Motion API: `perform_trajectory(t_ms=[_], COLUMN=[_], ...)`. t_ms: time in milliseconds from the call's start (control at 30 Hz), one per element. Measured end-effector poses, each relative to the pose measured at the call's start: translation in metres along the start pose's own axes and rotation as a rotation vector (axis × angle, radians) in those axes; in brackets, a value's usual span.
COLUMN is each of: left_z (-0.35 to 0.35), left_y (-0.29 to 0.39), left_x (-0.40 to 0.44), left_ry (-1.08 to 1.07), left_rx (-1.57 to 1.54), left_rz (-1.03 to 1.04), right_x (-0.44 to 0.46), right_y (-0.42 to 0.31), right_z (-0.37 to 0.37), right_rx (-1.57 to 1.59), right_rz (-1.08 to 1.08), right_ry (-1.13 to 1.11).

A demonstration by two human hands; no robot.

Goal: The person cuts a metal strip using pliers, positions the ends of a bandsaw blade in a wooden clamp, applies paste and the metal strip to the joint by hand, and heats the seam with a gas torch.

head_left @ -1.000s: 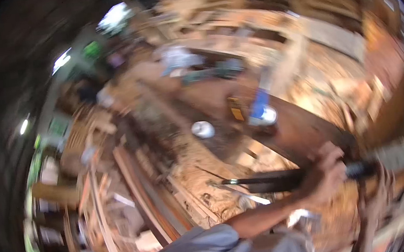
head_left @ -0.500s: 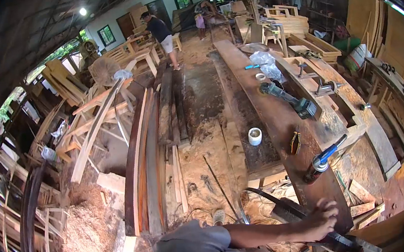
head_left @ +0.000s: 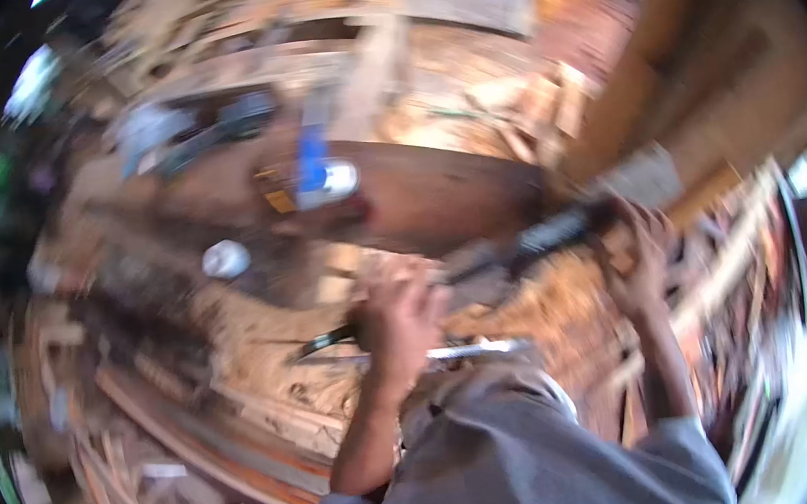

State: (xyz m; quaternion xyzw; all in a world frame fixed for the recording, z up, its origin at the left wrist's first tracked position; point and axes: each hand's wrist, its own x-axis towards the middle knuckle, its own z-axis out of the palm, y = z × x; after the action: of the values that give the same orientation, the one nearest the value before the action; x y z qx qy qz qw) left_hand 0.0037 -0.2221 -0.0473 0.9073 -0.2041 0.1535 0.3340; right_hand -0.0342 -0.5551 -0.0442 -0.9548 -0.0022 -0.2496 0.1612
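Note:
Motion blurs the whole view. A long dark object (head_left: pixel 554 233) lies slantwise in front of my body, and its exact kind is hard to make out. Around its left part my left hand (head_left: pixel 399 313) is closed, with a dark tip showing beyond it. My right hand (head_left: pixel 638 258) grips the right end, thumb and fingers bent round it. Just beyond is a brown plank (head_left: pixel 456 190), bearing a blue-topped canister (head_left: pixel 321 173) and a yellow-and-black tool (head_left: pixel 275 189).
A white round container (head_left: pixel 225 260) is at left centre. Farther back are a green-black power tool (head_left: pixel 246 115) and clear plastic (head_left: pixel 149 132). Long boards (head_left: pixel 194 429) run along the lower left. Wood shavings cover the ground near my hands.
My view has swung round to the right, so the plank and canister appear farther left. Both hands now show on the dark object, where one hand showed before.

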Motion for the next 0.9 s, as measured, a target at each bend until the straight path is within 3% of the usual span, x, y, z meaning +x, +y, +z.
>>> perform_trajectory(t_ms=[367, 467, 600, 633, 700, 900], left_z=[-0.008, -0.013, -0.018, -0.018, -0.004, 0.058], left_y=[-0.010, -0.006, 0.018, 0.030, 0.056, 0.064], left_x=[-0.011, -0.013, -0.017, -0.012, 0.009, 0.051], left_ry=[-0.024, -0.030, 0.129, 0.107, -0.009, -0.171], left_rx=[0.047, 0.014, 0.000, -0.004, 0.058, 0.089], left_rz=[-0.027, -0.001, 0.056, 0.056, 0.302, 0.199], right_x=[0.001, -0.002, -0.002, -0.004, -0.004, -0.006], right_y=[-0.005, 0.007, 0.013, 0.014, 0.017, 0.014], right_z=[-0.003, 0.003, 0.005, 0.006, 0.010, 0.008], right_rx=[-0.079, -0.060, -0.055, -0.029, -0.017, -0.004], right_rz=[-0.013, -0.139, -0.145, -0.144, -0.141, -0.124], right_ry=[0.054, 0.138, 0.135, 0.128, 0.146, 0.161])
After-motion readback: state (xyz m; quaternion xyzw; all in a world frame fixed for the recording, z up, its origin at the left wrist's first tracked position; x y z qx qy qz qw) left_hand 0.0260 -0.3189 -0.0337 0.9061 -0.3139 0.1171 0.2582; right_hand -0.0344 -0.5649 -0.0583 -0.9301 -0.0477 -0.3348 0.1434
